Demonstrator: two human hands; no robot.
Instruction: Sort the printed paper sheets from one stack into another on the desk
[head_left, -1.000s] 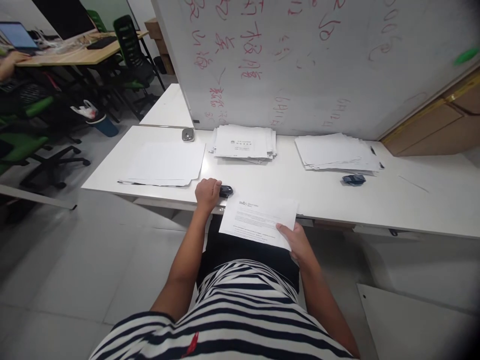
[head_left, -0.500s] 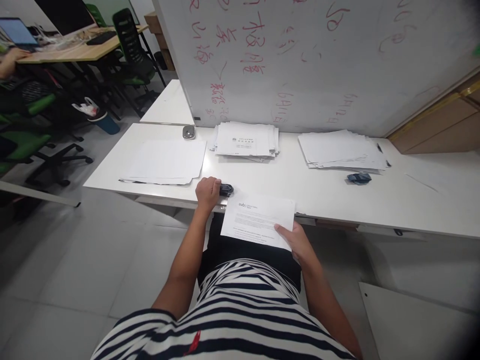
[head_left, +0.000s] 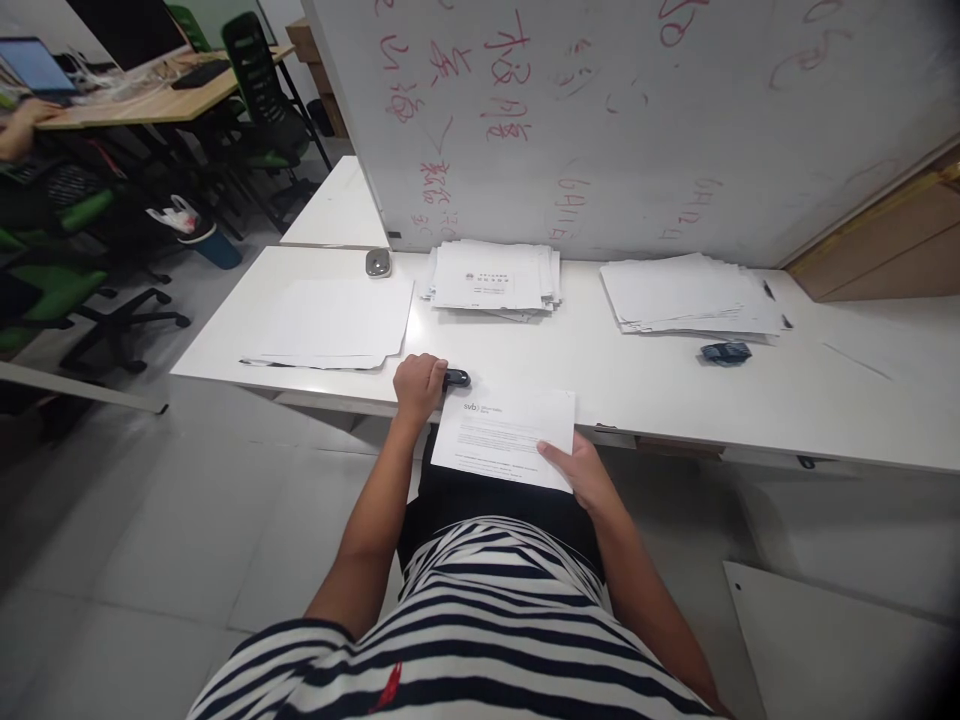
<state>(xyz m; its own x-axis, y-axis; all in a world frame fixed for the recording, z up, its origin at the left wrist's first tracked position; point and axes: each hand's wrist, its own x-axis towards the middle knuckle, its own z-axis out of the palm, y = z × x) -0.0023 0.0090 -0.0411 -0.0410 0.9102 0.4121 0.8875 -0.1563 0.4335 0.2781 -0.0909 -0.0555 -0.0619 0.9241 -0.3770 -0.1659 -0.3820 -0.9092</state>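
My left hand [head_left: 418,385] is closed over a small black stapler [head_left: 454,378] at the near edge of the white table [head_left: 645,380]. Only the stapler's front end shows past my fingers. My right hand [head_left: 581,472] pinches the lower right corner of a printed sheet of paper [head_left: 506,433], thumb on top. The sheet's upper left corner lies next to the stapler, and its lower part overhangs the table edge above my lap.
Three paper stacks lie on the table: left [head_left: 334,325], middle [head_left: 491,277] and right [head_left: 686,295]. A small grey object [head_left: 377,263] and a dark blue object [head_left: 725,352] also rest there. A whiteboard [head_left: 637,110] stands behind. Desks and green chairs [head_left: 45,290] fill the left.
The printed sheet and my right hand have shifted left, bringing the sheet's corner closer to the stapler. My left hand has stayed on the stapler.
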